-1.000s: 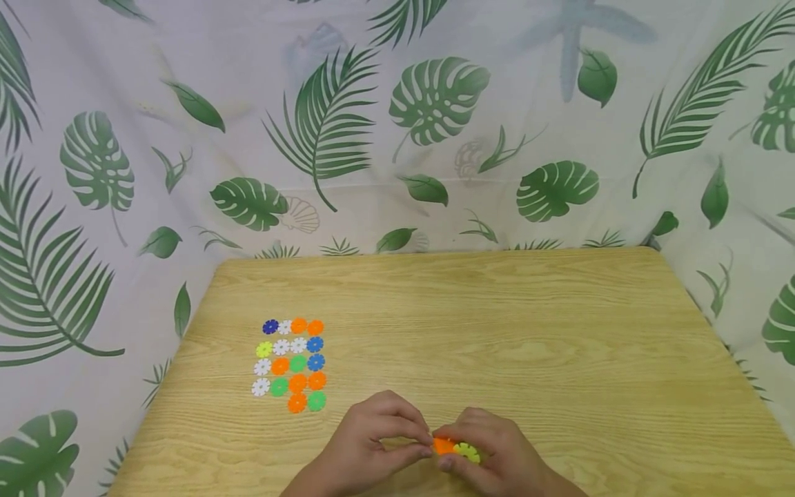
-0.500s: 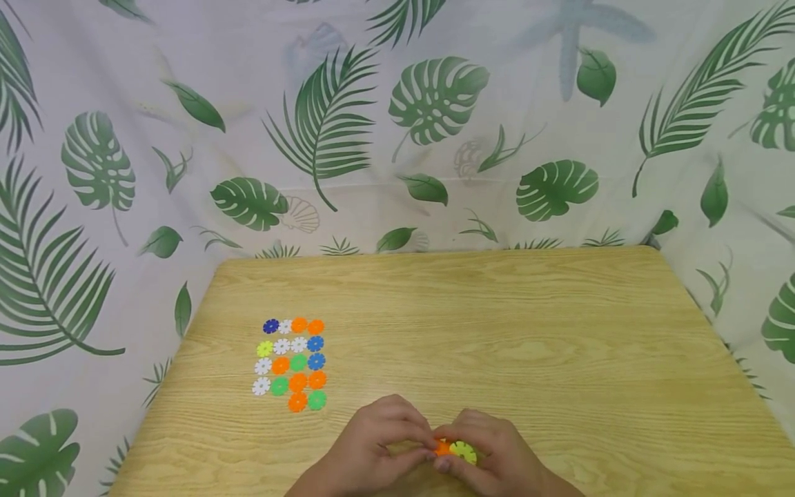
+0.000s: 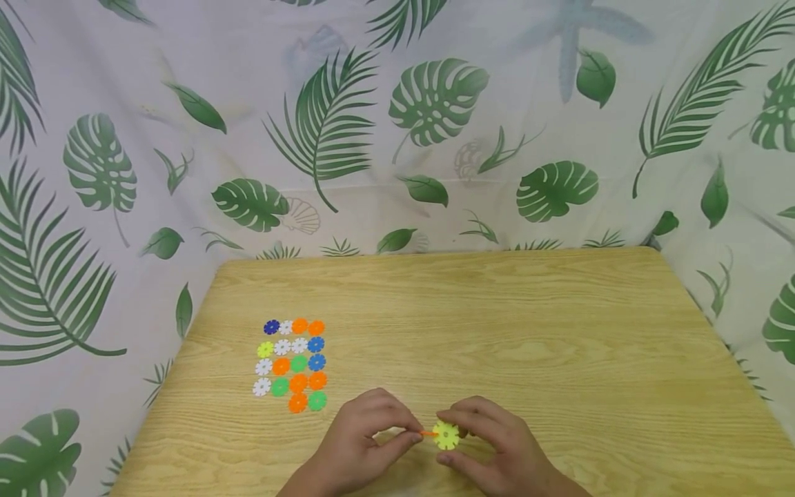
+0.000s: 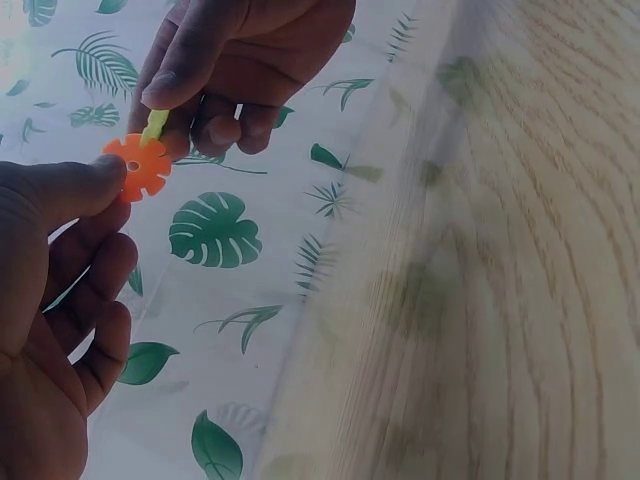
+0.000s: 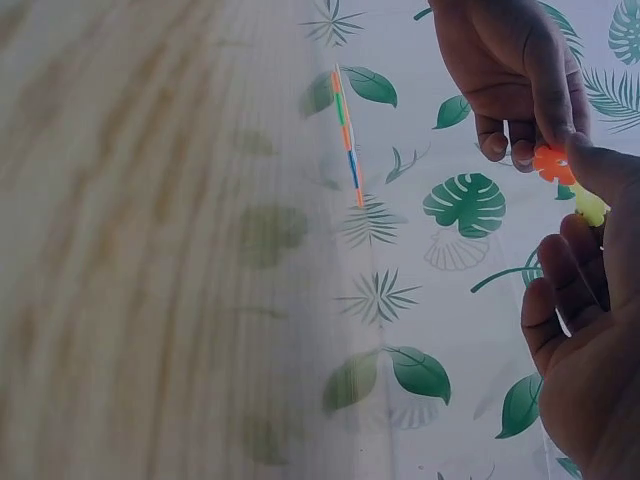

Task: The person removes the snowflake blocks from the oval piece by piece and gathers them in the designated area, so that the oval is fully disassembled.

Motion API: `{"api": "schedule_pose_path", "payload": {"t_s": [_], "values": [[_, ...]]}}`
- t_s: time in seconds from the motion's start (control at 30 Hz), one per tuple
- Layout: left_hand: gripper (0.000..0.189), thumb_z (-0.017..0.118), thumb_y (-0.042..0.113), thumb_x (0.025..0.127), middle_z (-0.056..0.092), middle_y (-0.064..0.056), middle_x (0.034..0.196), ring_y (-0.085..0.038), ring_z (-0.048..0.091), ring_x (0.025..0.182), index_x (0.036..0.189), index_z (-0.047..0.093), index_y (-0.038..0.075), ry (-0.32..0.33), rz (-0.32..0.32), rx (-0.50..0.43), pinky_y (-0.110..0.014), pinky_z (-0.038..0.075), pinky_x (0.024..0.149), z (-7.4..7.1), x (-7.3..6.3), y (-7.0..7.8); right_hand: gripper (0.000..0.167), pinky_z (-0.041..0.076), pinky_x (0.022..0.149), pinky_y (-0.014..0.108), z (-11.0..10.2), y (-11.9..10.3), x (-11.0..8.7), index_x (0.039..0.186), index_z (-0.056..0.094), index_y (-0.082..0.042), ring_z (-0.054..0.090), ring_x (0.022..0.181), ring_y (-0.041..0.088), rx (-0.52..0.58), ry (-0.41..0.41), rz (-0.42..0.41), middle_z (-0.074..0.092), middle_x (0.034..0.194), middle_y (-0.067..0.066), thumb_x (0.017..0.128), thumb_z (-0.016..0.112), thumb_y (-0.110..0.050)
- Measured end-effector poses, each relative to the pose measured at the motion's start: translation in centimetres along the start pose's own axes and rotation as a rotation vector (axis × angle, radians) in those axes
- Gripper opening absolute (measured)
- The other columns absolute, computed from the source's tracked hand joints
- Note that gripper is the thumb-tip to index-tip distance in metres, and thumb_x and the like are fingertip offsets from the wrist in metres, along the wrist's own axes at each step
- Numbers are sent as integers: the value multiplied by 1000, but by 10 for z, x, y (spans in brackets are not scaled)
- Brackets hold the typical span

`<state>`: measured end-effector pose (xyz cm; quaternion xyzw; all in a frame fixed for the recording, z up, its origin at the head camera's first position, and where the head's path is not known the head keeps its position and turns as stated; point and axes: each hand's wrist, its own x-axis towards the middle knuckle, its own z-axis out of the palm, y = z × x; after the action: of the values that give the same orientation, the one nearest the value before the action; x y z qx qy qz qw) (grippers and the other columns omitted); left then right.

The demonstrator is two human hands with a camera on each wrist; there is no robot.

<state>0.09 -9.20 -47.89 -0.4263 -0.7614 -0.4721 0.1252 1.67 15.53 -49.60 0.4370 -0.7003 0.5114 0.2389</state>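
Low over the front of the table, my left hand pinches an orange notched plastic disc between thumb and fingers. A yellow notched disc is joined to it, its edge sitting in the orange disc's rim at a right angle. My right hand holds the yellow disc by its edges with thumb and fingertips. From the head view the orange disc shows edge-on, while the yellow one faces up. In the right wrist view the right thumb hides part of the yellow disc.
Rows of flat notched discs in white, orange, green, blue and yellow lie at the left of the wooden table; one green disc is at their near end. A leaf-printed cloth hangs behind and along the sides.
The joined discs have turned: the orange one, earlier flat-on in the head view, now stands edge-on. The yellow disc moved slightly left and away from me, and my right fingers spread wider around it.
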Motion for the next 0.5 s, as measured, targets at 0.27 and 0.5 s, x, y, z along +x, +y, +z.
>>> {"api": "schedule_pose_path", "payload": {"t_s": [0.27, 0.5], "values": [[9, 78, 13, 95, 71, 11, 95, -3, 64, 89, 99, 73, 19, 26, -3, 88, -17, 52, 81, -4, -9, -2, 38, 56, 74, 20, 4, 5, -7, 122, 69, -1, 68, 86, 13, -23, -43, 78, 69, 106, 8, 90, 83, -15], [16, 78, 6, 93, 71, 9, 94, -7, 65, 85, 97, 72, 20, 131, -94, 67, -22, 54, 78, -23, -24, -10, 49, 55, 73, 21, -7, 5, -13, 125, 71, -9, 66, 84, 9, -72, -1, 210, 70, 108, 2, 80, 89, -5]]}}
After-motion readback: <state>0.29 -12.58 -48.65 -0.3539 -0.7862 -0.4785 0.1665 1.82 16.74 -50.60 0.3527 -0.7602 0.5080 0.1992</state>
